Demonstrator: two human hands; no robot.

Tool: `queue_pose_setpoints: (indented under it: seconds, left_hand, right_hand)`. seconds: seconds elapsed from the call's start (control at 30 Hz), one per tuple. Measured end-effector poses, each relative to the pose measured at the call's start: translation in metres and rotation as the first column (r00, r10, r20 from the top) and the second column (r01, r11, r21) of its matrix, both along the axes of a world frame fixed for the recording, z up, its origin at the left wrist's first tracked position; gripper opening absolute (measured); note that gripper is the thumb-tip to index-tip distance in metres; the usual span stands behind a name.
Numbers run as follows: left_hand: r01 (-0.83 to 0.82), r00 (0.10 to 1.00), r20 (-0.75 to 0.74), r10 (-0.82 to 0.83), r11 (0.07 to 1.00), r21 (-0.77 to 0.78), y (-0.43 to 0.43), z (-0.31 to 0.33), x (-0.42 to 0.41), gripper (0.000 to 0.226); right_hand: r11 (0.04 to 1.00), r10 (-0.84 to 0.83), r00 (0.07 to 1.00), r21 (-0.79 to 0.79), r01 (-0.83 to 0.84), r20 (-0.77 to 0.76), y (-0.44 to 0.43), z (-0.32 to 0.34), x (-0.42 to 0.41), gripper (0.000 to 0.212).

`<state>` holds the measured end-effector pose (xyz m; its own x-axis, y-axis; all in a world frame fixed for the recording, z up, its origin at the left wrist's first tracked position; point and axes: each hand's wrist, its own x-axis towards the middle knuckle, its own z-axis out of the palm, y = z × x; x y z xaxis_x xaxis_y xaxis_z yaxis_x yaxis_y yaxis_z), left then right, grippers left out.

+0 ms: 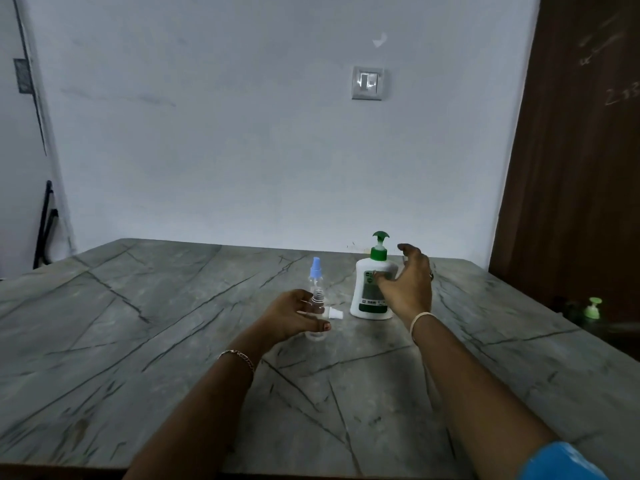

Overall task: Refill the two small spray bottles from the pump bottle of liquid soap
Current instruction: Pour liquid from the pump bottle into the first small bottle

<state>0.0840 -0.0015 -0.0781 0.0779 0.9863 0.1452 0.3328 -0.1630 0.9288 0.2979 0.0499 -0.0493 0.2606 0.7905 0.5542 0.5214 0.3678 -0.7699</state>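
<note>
My right hand [408, 289], fingers spread, sits just right of the upright pump bottle [363, 299]; my left hand [291, 313] seemingly grips the uncapped spray bottle [318, 300].

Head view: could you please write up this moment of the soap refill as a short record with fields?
left hand: holds the uncapped spray bottle upright
right hand: fingers spread at the pump bottle; contact unclear
pump bottle state: white, upright, green pump on top
spray cap: white, lying on the table beside the uncapped bottle
second spray bottle: blue cap on, standing behind the first
</note>
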Motion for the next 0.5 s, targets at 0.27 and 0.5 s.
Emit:
queue_pose_setpoints:
  seconds: [0.27,0.5]
  left_hand:
    - [0.09,0.995,0.04,-0.088,0.994,-0.059,0.008,0.002,0.007,0.057]
    - [0.1,0.992,0.084,-0.097,0.994,-0.034,0.009,-0.002,0.008,0.048]
  right_hand:
    - [0.942,0.22,0.878,-0.143,-0.305,-0.425,0.028,-0.009,-0.002,0.082]
    - [0.935,0.27,0.828,-0.07,-0.347,-0.492,0.03,-0.013,-0.003,0.06]
